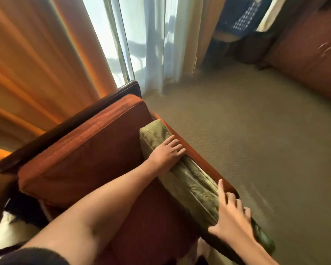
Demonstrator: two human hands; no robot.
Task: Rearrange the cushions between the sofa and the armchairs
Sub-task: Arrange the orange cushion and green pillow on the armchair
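Observation:
An olive-green cushion (189, 178) stands on edge along the right side of a rust-red armchair (96, 150), leaning against its arm. My left hand (167, 153) lies over the cushion's upper edge, fingers curled on it. My right hand (231, 213) rests near the cushion's lower end with fingers spread, touching the cushion and the chair arm. A brown sofa (313, 54) shows at the top right, blurred.
Orange curtains (36, 64) and a sheer white curtain (157, 44) hang over the window behind the armchair. Beige carpet (256, 131) stretches between the armchair and the sofa. A dark object (252, 48) sits on the floor by the sofa.

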